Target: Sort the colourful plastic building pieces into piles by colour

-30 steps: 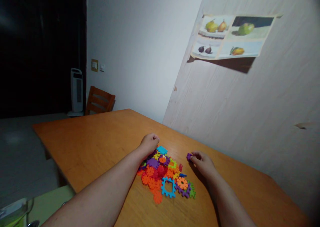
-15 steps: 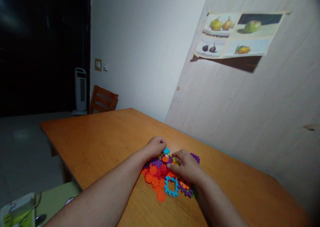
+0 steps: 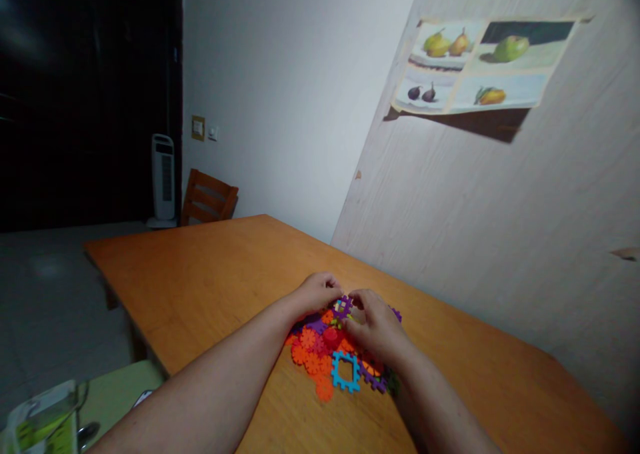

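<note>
A pile of coloured plastic interlocking pieces (image 3: 325,361) lies on the orange wooden table (image 3: 210,274): orange gears, purple squares, a blue square frame (image 3: 346,371). Both my hands meet above the far side of the pile. My left hand (image 3: 316,291) and my right hand (image 3: 374,326) are curled, and together their fingertips pinch a purple square frame piece (image 3: 343,306) between them. Another purple piece (image 3: 397,315) lies just behind my right hand.
The table runs along a pale wood-grain wall with a fruit poster (image 3: 480,64). A wooden chair (image 3: 209,197) and a white tower heater (image 3: 163,177) stand at the far end. A glass container with a spoon (image 3: 43,421) sits at the lower left on a green surface.
My right hand left a purple piece at the right, came over the pile and now pinches a purple frame piece together with my left hand. The view shifted slightly.
</note>
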The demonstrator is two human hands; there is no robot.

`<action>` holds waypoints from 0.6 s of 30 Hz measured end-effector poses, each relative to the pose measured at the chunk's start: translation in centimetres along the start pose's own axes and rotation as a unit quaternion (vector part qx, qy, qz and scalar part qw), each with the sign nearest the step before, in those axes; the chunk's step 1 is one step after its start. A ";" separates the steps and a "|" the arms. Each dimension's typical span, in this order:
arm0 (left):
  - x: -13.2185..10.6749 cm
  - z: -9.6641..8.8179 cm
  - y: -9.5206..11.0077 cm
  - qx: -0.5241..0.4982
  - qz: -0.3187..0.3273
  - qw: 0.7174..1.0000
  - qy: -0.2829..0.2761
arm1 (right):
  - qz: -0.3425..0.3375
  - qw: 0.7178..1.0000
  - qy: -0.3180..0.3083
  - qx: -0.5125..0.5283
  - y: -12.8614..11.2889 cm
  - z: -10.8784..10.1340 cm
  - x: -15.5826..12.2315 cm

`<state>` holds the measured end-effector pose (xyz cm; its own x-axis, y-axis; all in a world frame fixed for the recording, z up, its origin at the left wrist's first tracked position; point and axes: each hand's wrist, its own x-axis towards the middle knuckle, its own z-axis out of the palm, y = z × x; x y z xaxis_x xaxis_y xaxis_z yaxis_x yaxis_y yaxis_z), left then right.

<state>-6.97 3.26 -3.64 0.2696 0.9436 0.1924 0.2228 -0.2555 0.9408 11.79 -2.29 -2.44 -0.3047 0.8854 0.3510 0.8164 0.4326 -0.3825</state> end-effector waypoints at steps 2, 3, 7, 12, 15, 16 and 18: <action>-0.1 0.1 0.0 -0.012 -0.005 1.000 -0.009 | 0.000 1.000 0.006 -0.004 0.0 -0.1 0.0; -0.1 0.1 0.1 -0.014 -0.007 1.000 -0.010 | 0.003 1.000 0.004 -0.005 0.0 -0.1 0.1; -0.2 0.2 0.1 -0.005 -0.019 1.000 -0.021 | 0.016 1.000 -0.013 0.004 0.5 -0.1 0.1; -0.3 0.2 0.4 -0.024 -0.027 0.999 -0.021 | 0.029 0.999 0.004 0.046 1.9 0.0 0.1; -0.5 0.2 0.7 -0.063 -0.028 0.997 -0.029 | 0.042 0.993 -0.008 0.110 2.5 0.0 0.2; -0.5 0.2 0.7 -0.073 -0.030 0.996 -0.034 | 0.047 0.990 -0.012 0.133 2.6 0.0 0.2; -0.4 0.3 0.6 -0.084 -0.037 0.995 -0.036 | 0.062 0.983 -0.002 0.176 2.9 -0.2 0.3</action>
<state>-6.69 2.62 -3.22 0.3266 0.9391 0.1066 0.0853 -0.1416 0.9862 14.14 -0.81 -3.23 -0.2170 0.9351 0.2801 0.6277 0.3535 -0.6936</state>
